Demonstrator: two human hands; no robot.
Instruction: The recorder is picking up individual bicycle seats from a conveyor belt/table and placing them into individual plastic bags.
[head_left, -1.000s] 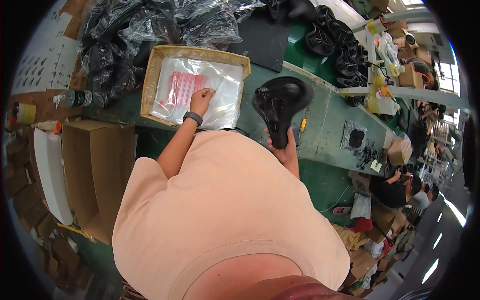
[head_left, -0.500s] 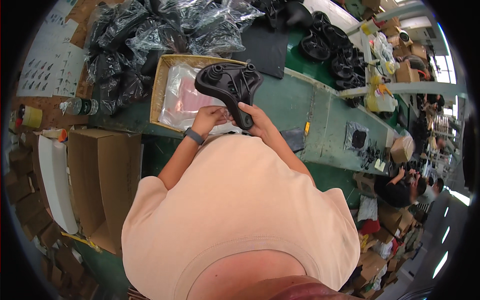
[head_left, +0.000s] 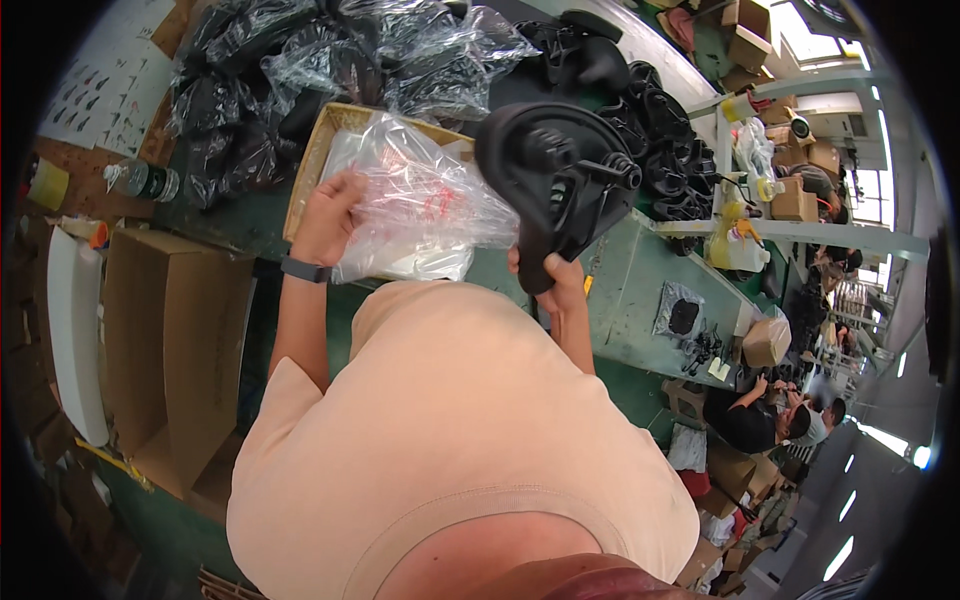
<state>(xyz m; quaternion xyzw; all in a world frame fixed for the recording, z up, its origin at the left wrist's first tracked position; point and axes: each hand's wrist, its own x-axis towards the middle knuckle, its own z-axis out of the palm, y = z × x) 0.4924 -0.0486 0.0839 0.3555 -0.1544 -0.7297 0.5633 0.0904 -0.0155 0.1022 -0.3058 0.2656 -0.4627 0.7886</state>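
A black bicycle saddle [head_left: 520, 150] is held up with its underside, springs and rails in sight. My right hand [head_left: 562, 285] grips it by the narrow nose, which points toward me. To the left, my left hand [head_left: 335, 208] has its fingers closed on the edge of a clear plastic bag [head_left: 415, 195] with red printing. The bag is spread out between my two hands, and its right end reaches the saddle's nose. Under it is a shallow cardboard box [head_left: 308, 165] holding more clear bags.
Several bagged black saddles [head_left: 330, 60] are heaped behind the box. Unbagged saddles [head_left: 665, 150] lie at the back right. A plastic bottle [head_left: 142, 181] stands at left, above a large open carton [head_left: 185, 350]. Co-workers [head_left: 745, 415] sit far right, beyond the green workbench [head_left: 640, 290].
My left hand has moved left, drawing the clear bag up out of the box and spreading it. My right hand has carried the saddle to the right and raised it.
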